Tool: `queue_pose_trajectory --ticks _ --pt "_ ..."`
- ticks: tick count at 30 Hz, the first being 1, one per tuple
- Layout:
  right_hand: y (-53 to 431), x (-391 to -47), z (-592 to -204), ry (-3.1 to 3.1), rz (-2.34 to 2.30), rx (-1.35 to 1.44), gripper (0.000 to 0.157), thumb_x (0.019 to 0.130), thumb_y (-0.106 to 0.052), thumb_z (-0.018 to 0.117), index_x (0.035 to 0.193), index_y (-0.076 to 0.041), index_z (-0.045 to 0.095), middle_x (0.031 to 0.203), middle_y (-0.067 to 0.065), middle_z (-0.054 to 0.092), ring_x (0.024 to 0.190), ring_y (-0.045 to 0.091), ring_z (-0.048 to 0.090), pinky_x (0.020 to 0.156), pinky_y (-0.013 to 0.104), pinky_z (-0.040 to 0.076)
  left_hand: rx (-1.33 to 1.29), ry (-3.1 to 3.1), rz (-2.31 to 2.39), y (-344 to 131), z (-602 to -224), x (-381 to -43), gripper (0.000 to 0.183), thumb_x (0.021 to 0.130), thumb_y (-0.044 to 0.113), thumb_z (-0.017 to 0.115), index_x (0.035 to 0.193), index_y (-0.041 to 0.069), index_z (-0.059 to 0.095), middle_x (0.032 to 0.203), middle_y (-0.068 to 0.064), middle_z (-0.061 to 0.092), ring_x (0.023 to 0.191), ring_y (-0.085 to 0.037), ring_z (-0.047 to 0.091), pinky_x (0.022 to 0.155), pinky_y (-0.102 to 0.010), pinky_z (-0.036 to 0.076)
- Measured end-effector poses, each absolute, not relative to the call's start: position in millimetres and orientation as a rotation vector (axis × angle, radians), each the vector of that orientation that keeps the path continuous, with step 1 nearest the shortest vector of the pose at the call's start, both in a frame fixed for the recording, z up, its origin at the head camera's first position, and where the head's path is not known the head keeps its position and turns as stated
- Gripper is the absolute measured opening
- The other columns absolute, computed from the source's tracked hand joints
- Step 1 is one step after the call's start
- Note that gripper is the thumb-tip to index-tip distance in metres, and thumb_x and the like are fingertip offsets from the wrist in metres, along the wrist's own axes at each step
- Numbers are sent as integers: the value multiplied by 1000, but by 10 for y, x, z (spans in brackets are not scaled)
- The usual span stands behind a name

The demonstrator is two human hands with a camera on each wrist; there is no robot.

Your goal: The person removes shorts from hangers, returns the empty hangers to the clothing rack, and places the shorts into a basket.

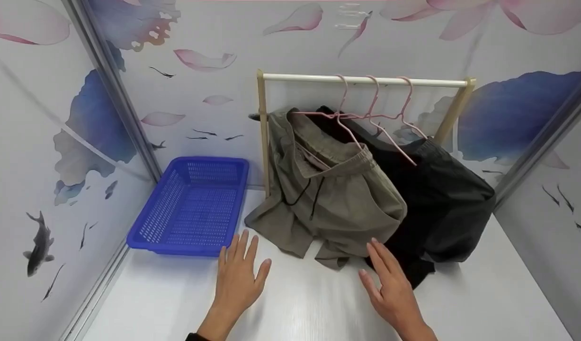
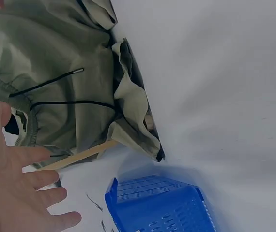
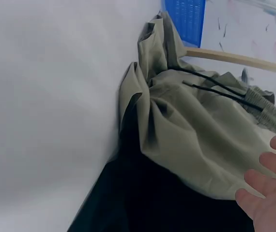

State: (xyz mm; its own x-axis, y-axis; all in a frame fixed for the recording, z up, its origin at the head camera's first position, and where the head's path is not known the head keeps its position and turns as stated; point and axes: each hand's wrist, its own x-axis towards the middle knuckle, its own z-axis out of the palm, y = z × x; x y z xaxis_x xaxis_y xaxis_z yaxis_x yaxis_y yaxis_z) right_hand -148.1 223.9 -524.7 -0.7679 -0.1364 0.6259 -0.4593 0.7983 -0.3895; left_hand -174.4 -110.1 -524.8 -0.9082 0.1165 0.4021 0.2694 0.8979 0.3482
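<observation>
Olive-grey drawstring shorts (image 1: 337, 203) hang by the waistband from a pink hanger (image 1: 343, 99) on a small rack. Behind them and to the right hang black pants (image 1: 451, 203), partly covered by the shorts. My left hand (image 1: 238, 279) is held with straight, spread fingers, its fingertips overlapping the near right corner of the blue basket (image 1: 181, 250) in the head view. With fingers extended, my right hand (image 1: 392, 289) is in front of the shorts' lower right side and the black pants. Neither hand holds anything. Both palms show partly in the wrist views.
The rack has a white top rail (image 1: 304, 78) and wooden posts (image 1: 263, 142). More pink hangers (image 1: 406, 102) sit on the rail. Everything stands on a white table (image 1: 299, 308), enclosed by printed panels (image 1: 200, 94) at the back and both sides.
</observation>
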Motion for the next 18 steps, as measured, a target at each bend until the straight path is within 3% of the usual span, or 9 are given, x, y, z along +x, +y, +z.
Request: queue_pose_trajectory --ticks 15,18 --pt "2085 -1536 -5154 -2398 762 549 64 92 -13 78 151 -10 54 153 12 53 136 27 53 114 6 21 -338 -2646 -705 -866 -5154 -1799 60 105 41 54 148 -1 53 160 -21 41 150 -42 33 117 -67 26" --pt "2075 -1572 -5188 -2404 760 552 63 92 -14 78 150 -10 54 152 11 53 136 27 54 114 14 30 -343 -2642 -710 -819 -5165 -1819 61 105 42 54 148 -1 53 160 -22 41 150 -43 33 117 -67 27"
